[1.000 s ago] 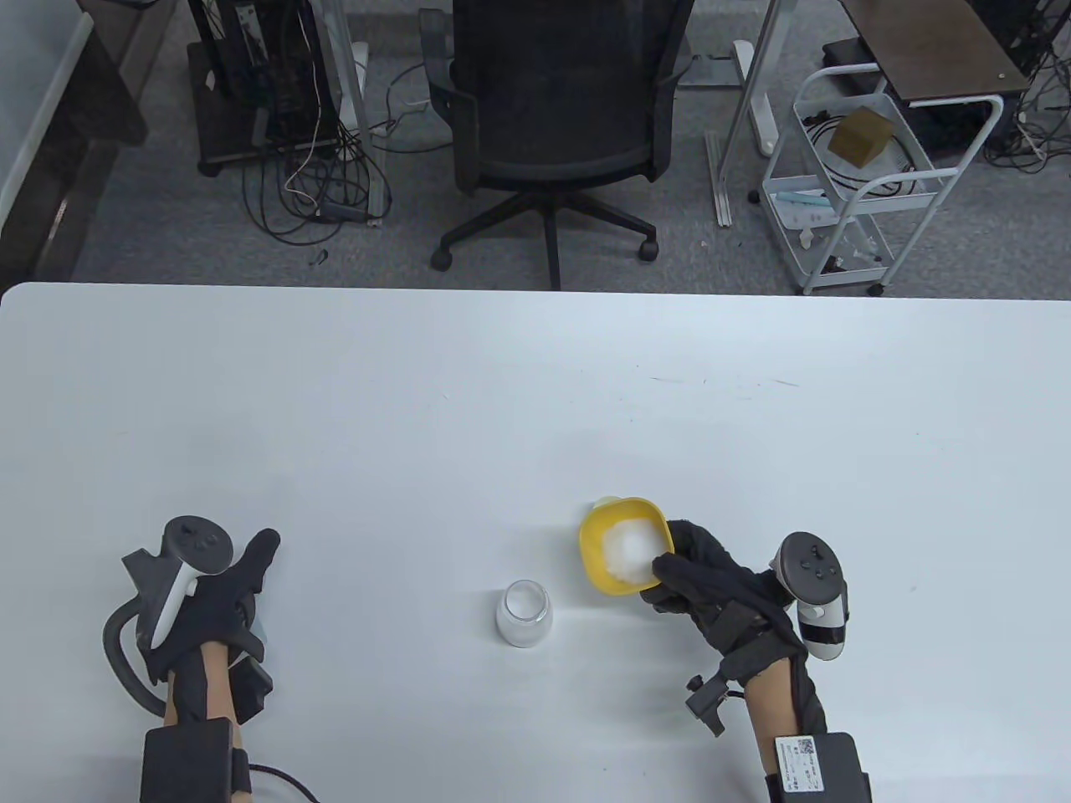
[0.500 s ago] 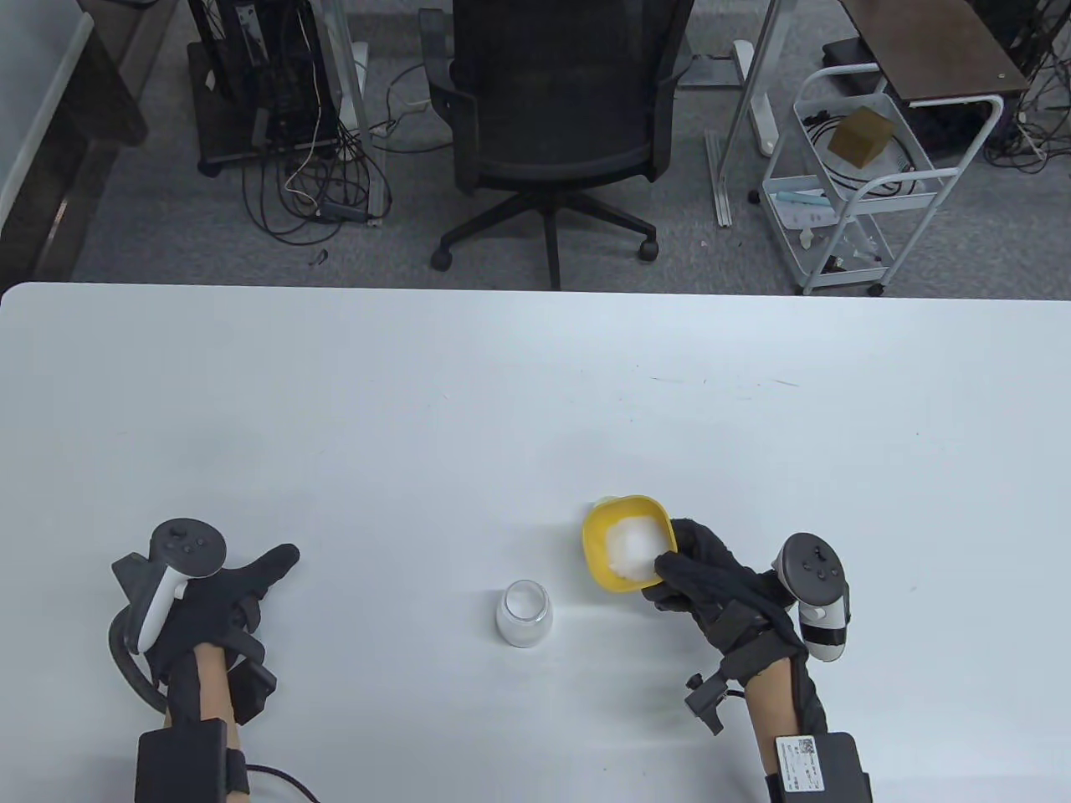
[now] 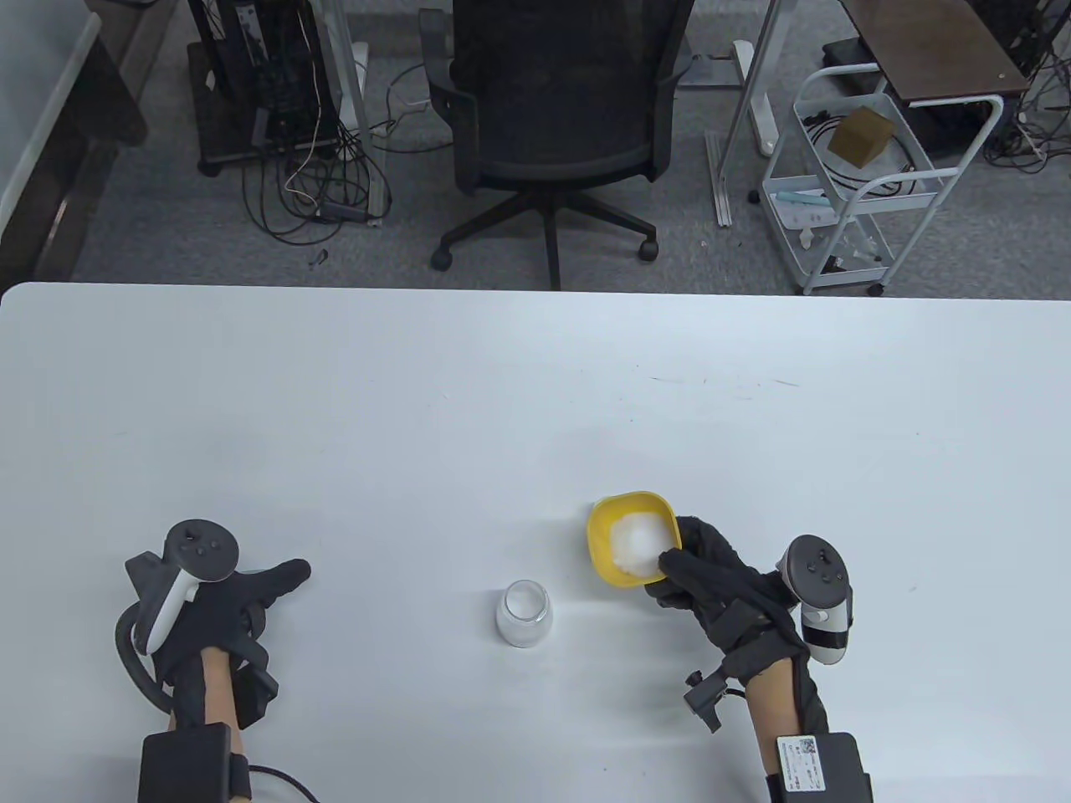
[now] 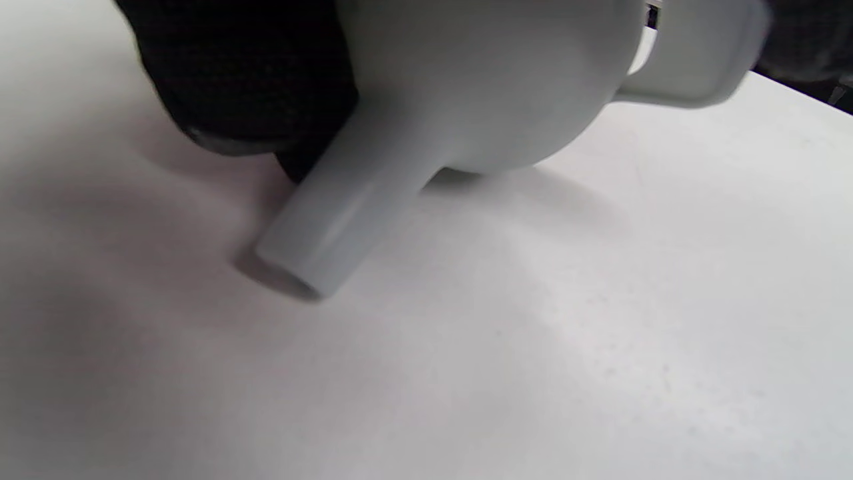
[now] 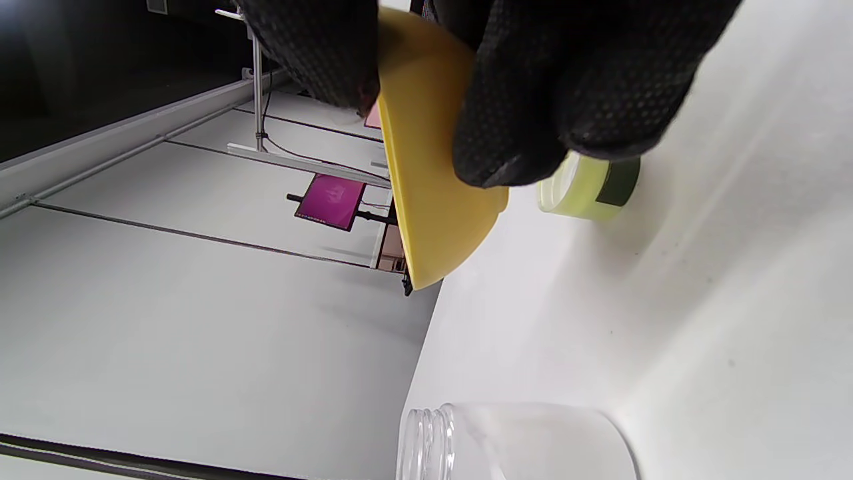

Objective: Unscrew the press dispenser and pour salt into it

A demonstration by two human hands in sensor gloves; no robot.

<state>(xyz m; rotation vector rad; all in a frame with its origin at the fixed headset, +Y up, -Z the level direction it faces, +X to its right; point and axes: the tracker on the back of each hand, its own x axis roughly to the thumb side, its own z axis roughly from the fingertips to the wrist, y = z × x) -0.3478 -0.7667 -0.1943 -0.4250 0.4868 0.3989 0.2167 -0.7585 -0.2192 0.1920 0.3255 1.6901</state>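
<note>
The open glass jar (image 3: 524, 615) of the dispenser stands near the table's front middle with some white salt in it; it also shows in the right wrist view (image 5: 513, 443). My right hand (image 3: 669, 570) grips the rim of a yellow bowl (image 3: 633, 535) of salt, held above the table just right of and beyond the jar. In the right wrist view its fingers (image 5: 533, 120) pinch the bowl (image 5: 433, 200). My left hand (image 3: 251, 598) at the front left holds the white press head (image 4: 480, 80), whose tube (image 4: 320, 233) touches the table.
A small pale green round container (image 5: 586, 190) sits on the table behind the bowl. The white table (image 3: 535, 401) is bare elsewhere. An office chair (image 3: 552, 125) and a white cart (image 3: 862, 176) stand beyond the far edge.
My right hand has shifted the bowl slightly right and away from the jar. My left hand has turned, its outstretched finger swinging to the right and lower.
</note>
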